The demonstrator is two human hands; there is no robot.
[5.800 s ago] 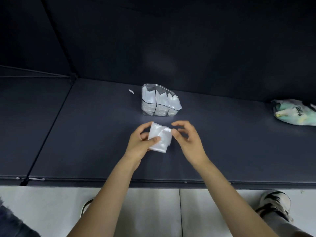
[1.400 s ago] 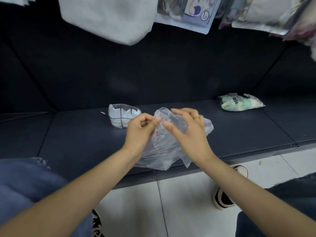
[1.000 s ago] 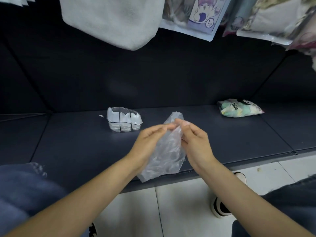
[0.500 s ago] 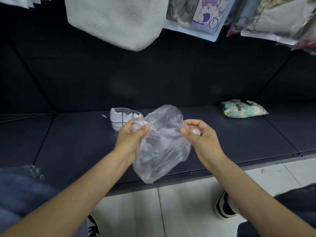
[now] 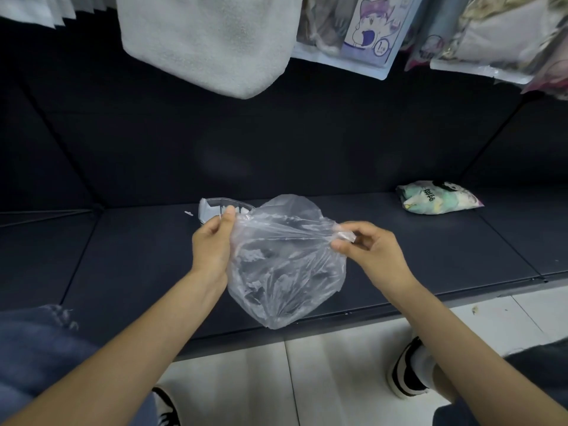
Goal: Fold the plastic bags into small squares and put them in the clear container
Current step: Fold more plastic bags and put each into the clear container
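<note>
Between both hands, stretched plastic bag

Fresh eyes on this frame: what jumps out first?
The crumpled clear bag, held up mid-frame over the dark shelf, left hand and right hand each pinching a top edge. Behind the left hand sits the container of folded bags; a white cloth hangs overhead.
</note>
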